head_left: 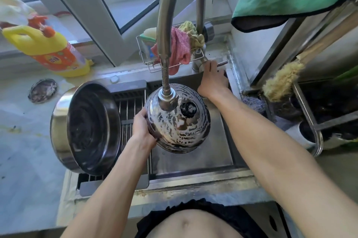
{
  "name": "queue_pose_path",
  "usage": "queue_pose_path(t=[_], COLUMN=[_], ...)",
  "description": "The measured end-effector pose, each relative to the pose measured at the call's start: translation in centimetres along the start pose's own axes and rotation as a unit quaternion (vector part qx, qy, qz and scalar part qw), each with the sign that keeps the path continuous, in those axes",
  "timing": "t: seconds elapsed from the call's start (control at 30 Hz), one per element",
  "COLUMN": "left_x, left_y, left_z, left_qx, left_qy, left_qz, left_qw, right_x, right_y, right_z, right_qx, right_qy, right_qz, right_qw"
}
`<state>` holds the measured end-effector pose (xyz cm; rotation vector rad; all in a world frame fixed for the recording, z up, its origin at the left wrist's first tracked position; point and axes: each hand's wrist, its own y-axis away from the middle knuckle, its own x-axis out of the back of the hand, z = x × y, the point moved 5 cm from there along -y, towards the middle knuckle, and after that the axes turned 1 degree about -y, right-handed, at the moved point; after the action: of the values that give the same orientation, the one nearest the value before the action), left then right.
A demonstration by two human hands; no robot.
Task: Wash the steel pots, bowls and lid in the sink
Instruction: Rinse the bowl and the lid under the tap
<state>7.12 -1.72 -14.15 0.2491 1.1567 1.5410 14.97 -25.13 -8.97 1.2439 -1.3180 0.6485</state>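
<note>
Holding the steel lid [177, 119] by its left rim, the left hand [142, 129] keeps it over the sink [193, 160], dome and black knob [188, 109] turned up, with suds streaked across the metal. The tap's spray head [168, 100] hangs just above the dome, left of the knob, so any stream would land on the soapy top. The right hand [212, 79] is well away from the lid, up at the back right corner, fingers curled around the tap lever [220, 64], which sticks out to the right. No water can be made out from the nozzle. The coming move looks to turn on that lever: the right hand is the one placed to work it, while the left need only tilt the lid beneath the spout to rinse it. Stacked steel pots [87, 127] lean on the drain rack [131, 113] to the left, mouths facing right, close beside the left wrist, so the lid should stay clear of their rim
</note>
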Motion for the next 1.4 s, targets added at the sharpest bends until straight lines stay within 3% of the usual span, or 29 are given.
queue_pose_path(t=[0.1,0.23,0.47,0.7,0.83,0.93,1.1,1.2,1.3,1.4], left_x=[0.4,1.3,2.0,2.1,2.0,1.3,0.1,-0.9,-2.1,-2.5], left_y=[0.4,0.5,1.5,3.2,3.7,3.8,3.8,4.1,4.2,4.7], left_z=[0.3,0.1,-2.0,-2.3,-2.3,-1.9,-1.3,-1.9,-3.4,-5.2], left_qx=[-0.008,-0.019,-0.018,-0.045,-0.060,-0.114,-0.152,-0.197,-0.265,-0.312], left_qy=[0.015,0.030,0.000,-0.049,-0.113,-0.198,-0.306,-0.424,-0.596,-0.696], left_qz=[-0.002,-0.001,0.028,0.022,0.018,0.002,-0.024,-0.043,-0.063,-0.092], left_qw=[1.000,0.999,0.999,0.998,0.992,0.974,0.940,0.883,0.756,0.640], right_x=[-0.6,-1.4,-7.2,-9.9,-10.0,-10.0,-12.1,-11.0,-9.3,-9.1], right_y=[0.7,3.1,9.7,11.4,12.1,11.8,11.4,11.8,12.2,12.8], right_z=[0.2,1.1,1.4,1.4,1.6,2.3,4.3,5.6,6.5,6.9], right_qx=[0.032,0.060,0.016,-0.013,-0.016,-0.053,-0.132,-0.185,-0.213,-0.228], right_qy=[-0.054,-0.250,-0.410,-0.460,-0.443,-0.431,-0.469,-0.550,-0.639,-0.599], right_qz=[0.002,0.037,-0.083,-0.109,-0.085,-0.050,-0.101,-0.089,-0.129,-0.173], right_qw=[0.998,0.966,0.908,0.881,0.892,0.900,0.867,0.809,0.728,0.748])
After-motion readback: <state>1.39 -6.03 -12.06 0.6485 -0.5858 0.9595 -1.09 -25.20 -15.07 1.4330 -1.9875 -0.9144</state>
